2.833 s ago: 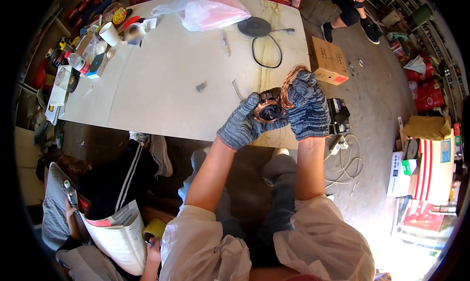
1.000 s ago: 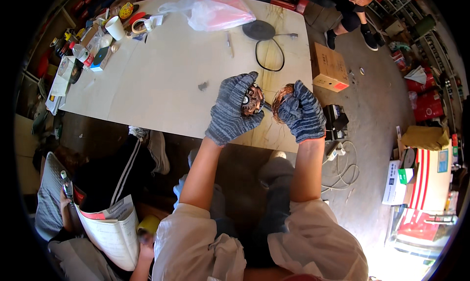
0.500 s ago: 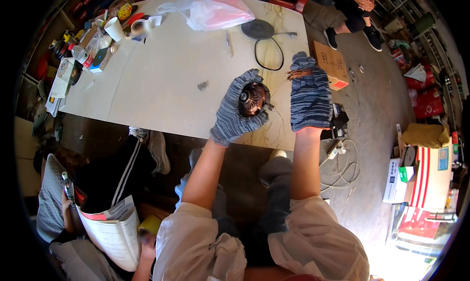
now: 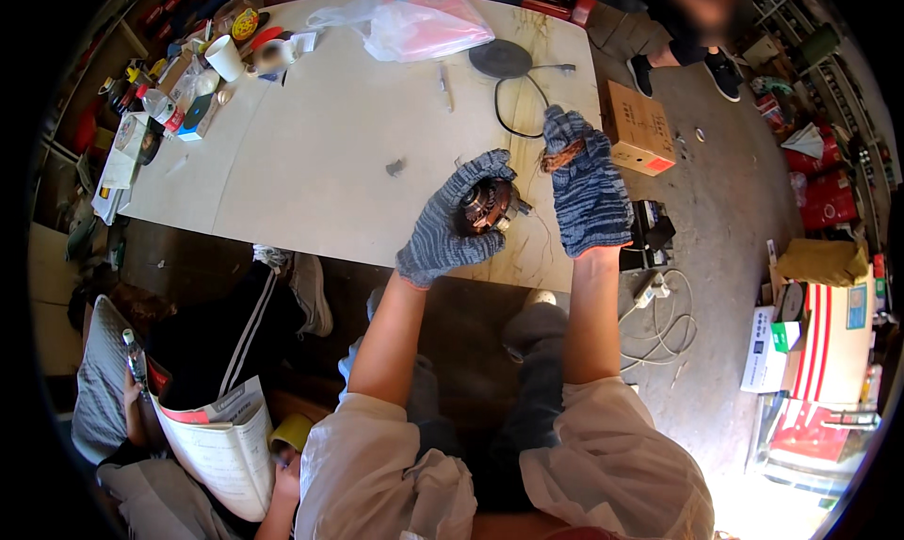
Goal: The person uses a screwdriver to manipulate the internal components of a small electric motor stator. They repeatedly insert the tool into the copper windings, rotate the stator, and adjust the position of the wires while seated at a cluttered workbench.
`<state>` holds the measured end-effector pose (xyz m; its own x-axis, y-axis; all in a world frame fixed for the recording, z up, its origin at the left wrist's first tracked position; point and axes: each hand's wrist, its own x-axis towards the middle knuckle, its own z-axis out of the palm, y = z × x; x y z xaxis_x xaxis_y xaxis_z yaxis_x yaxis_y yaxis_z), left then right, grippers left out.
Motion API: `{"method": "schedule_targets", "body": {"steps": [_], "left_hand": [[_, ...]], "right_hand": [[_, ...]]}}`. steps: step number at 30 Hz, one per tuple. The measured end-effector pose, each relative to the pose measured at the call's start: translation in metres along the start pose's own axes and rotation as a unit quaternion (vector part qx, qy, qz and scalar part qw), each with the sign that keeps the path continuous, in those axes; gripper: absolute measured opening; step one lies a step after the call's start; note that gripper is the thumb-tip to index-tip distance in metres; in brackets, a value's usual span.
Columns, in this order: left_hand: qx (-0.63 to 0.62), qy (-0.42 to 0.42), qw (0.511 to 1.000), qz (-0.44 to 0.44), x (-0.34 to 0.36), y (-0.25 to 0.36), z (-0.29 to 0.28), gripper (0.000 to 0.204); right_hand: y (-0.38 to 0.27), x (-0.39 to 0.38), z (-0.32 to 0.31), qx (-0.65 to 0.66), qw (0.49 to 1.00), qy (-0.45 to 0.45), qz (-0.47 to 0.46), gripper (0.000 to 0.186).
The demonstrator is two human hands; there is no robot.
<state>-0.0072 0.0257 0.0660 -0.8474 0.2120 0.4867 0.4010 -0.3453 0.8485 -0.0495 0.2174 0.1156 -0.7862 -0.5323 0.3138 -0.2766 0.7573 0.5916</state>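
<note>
Both my hands wear grey-and-black striped knit gloves. My left hand (image 4: 457, 215) grips a round motor rotor (image 4: 488, 204) with copper windings, its shaft pointing right, over the table's near edge. To its right, my right hand (image 4: 586, 184) is raised with the fingers bent round a bundle of thin copper wire (image 4: 562, 156). A few loose wire strands hang between the rotor and the right glove. The rotor's underside is hidden by my left palm.
On the pale table (image 4: 311, 163) lie a black coiled cord (image 4: 500, 60), a pen (image 4: 444, 86) and a plastic bag (image 4: 424, 24). A white cup (image 4: 224, 58) and a bottle (image 4: 160, 110) stand left. A cardboard box (image 4: 638, 126) and a power strip (image 4: 650, 290) are right. Other people sit nearby.
My right hand has shifted slightly left and its fingers have curled more around the copper wire. The left hand has lowered a little and tilted the rotor.
</note>
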Motion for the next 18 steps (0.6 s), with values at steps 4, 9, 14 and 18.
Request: {"method": "schedule_targets", "body": {"steps": [4, 9, 14, 18], "left_hand": [[-0.008, -0.017, 1.000, -0.016, 0.000, 0.006, 0.003, 0.074], [0.038, -0.060, 0.997, 0.003, 0.003, 0.006, 0.002, 0.076], [0.021, -0.060, 0.998, -0.006, -0.001, 0.004, 0.004, 0.076], [0.036, -0.064, 0.997, -0.009, -0.004, 0.004, 0.007, 0.078]], "right_hand": [[-0.010, 0.001, 0.005, 0.580, 0.811, 0.017, 0.074, 0.047], [-0.020, 0.001, 0.008, 0.805, 0.570, 0.058, 0.156, 0.026], [-0.008, -0.004, 0.000, 0.492, 0.866, 0.085, -0.023, 0.029], [-0.008, -0.008, 0.004, 0.617, 0.785, 0.040, 0.039, 0.022]]}}
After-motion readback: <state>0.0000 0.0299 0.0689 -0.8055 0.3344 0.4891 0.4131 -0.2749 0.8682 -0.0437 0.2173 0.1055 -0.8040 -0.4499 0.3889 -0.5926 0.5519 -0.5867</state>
